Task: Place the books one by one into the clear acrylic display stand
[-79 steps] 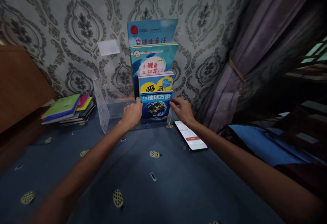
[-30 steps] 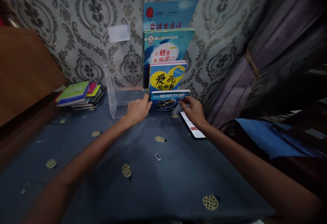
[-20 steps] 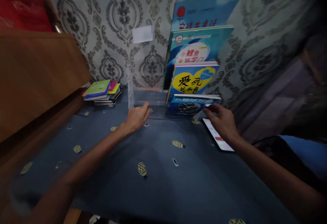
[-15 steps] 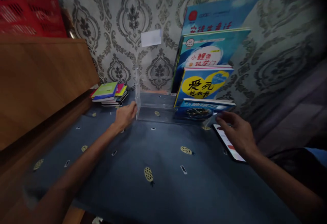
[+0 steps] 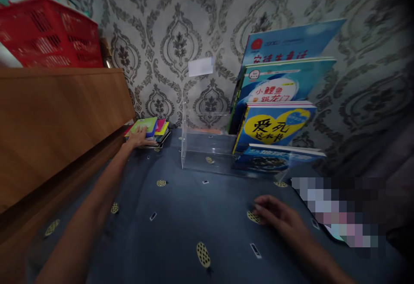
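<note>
My left hand reaches to the far left and rests on the green top book of a small stack of books lying flat by the wall. My right hand lies palm down on the blue patterned cloth, fingers loosely spread, holding nothing. A clear acrylic rack stands against the wall. Its right half holds several books in stepped rows: a dark blue earth book in front, a yellow-heart book behind it, then two taller blue ones.
A wooden cabinet borders the cloth on the left, with a red plastic basket on top. Patterned wallpaper runs behind everything, with a white card stuck on it. A blurred-out patch lies at the right.
Both hands let go of the front earth book in the rack. My left hand moved left to the flat book stack; my right hand drew back onto the cloth. The view swung left.
</note>
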A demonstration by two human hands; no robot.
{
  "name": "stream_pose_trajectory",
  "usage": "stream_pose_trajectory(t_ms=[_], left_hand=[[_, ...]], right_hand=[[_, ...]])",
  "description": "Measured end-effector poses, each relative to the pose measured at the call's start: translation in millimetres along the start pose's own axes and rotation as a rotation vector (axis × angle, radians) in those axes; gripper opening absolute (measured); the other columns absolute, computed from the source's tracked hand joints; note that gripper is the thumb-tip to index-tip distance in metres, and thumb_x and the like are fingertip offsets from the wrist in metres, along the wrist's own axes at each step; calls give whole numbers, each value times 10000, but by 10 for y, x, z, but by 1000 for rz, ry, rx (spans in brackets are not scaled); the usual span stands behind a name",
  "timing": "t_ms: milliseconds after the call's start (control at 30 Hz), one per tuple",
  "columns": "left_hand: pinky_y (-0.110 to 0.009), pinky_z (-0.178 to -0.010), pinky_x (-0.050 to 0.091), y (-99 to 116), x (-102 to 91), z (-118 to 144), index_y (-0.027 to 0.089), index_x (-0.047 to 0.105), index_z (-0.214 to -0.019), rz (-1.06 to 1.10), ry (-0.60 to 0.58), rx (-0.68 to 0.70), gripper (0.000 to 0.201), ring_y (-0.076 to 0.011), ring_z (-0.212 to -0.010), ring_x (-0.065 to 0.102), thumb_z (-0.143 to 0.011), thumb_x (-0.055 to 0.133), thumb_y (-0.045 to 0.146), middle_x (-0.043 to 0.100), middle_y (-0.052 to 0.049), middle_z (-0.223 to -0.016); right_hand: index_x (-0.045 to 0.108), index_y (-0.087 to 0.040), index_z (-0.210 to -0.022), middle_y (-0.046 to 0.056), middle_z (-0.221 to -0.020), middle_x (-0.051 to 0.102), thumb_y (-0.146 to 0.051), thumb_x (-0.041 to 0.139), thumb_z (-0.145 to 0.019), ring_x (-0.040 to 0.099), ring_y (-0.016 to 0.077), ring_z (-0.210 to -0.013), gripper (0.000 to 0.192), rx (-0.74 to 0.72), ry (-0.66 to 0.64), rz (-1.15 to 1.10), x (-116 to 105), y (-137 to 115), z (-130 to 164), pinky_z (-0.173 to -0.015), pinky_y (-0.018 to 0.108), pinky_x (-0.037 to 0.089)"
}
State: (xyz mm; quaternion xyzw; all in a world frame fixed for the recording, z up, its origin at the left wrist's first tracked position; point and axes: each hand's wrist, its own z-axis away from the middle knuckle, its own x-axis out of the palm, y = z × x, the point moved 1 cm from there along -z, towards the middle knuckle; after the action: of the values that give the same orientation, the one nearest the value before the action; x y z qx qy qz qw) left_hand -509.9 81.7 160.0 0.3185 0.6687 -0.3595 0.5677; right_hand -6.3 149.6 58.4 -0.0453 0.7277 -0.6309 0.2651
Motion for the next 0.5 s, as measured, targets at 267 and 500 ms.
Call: stream_pose_trajectory(t_ms=[267,500], left_hand=[[-633,-1171,158,-88,-19,173,184,188,-1580,-44,23,120,899,-359,-1504,241,-879,621,543,374,-215,-1582],[-552,-1115,315,-72,51,349,181,390,-1467,-87,95,122,615,-349,-1376,411,-929,573,417,471,-211,-1473]], right_hand=[[677,-228,-768,22,-694,625,-554,674,-683,587,194,-662,337,-19,-267,-42,552,-233,-20,-577,295,481],[678,-226,-800,49,-791,682,-500,573,-807,658,236,-767,294,-170,-304,68,772,-243,78,-697,340,520]])
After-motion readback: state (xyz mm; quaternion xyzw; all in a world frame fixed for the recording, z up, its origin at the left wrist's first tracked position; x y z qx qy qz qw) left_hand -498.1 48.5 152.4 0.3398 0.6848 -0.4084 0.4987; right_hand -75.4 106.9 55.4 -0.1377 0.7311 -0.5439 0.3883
